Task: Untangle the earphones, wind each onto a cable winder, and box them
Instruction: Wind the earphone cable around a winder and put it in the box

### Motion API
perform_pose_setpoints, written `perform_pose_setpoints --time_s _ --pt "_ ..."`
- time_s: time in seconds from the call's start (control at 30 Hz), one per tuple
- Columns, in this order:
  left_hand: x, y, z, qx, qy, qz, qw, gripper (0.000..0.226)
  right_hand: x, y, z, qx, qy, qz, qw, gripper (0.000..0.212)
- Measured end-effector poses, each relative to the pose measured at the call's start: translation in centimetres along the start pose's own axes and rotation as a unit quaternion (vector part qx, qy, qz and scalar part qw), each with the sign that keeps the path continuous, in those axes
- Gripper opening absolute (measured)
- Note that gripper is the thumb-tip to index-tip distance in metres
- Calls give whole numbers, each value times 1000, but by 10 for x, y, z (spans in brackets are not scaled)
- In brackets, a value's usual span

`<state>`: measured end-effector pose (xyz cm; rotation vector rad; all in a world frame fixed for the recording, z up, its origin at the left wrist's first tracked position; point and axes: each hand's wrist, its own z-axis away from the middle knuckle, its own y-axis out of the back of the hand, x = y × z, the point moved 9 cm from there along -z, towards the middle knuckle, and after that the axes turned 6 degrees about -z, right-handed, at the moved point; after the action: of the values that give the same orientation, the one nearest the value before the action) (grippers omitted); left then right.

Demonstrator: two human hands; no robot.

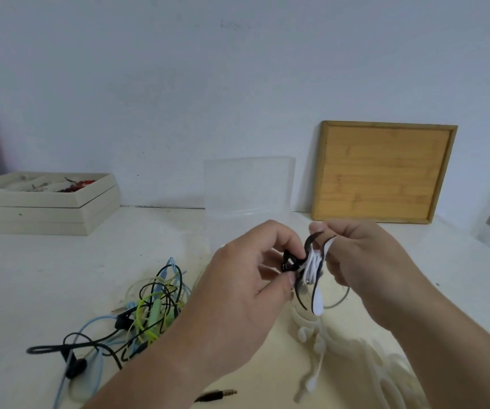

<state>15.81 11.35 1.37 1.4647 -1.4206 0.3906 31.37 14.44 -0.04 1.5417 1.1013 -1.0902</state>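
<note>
A plain pale wall (238,69) filled the upper half of the frame. Below ran an off-white counter (46,276). A bamboo board (382,172) leaned against it at centre right; stacked cream trays (43,208) sat at left.

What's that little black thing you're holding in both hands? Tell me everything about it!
It is a small black winder, thin and plastic-looking, with curved prongs pointing up and down. Several turns of white cord wrap its middle, and a white oval piece hangs below. It is held above the table: the left hand pinches its left side, the right hand pinches its upper right.
</note>
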Motion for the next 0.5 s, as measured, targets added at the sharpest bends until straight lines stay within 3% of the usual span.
perform_pose_setpoints --time_s 0.13,0.3,0.5 --pt "4 0 1 2 -23 -7 1000 32 6 -16 3 -53 -24 23 998 42" --pt "2 19 0 92 -39 -22 995 30 22 -33 12 -170 -97 -3 981 40" --pt "-2 32 1 147 -21 -48 988 36 19 -53 23 -262 -84 14 961 45"
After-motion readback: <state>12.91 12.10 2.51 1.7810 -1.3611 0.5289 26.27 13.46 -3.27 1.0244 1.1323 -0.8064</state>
